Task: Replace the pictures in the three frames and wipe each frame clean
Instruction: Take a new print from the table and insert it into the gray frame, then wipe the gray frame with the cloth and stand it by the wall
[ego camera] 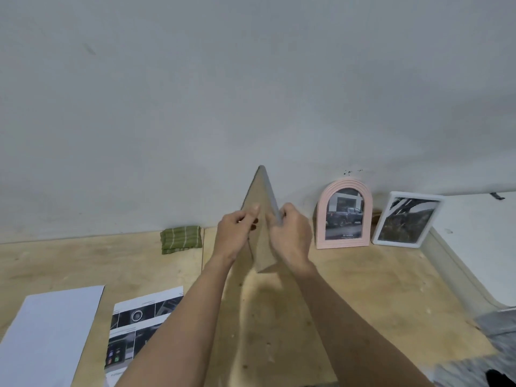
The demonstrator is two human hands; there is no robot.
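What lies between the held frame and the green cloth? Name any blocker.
Nothing visible blocks it. Both hands, left hand and right hand, hold the frame upright; the folded green cloth lies to its left by the wall, with only bare wooden tabletop between them.

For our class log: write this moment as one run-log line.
both hands hold frame back-up | pink frame, white frame by wall | cloth idle

The frame (264, 219) held up left of the pink frame (344, 215) shows only its brown back and thin edge — its front is hidden. The printed sheet (139, 328) and blank paper (47, 336), further left, run off the bottom edge — print too small to read.
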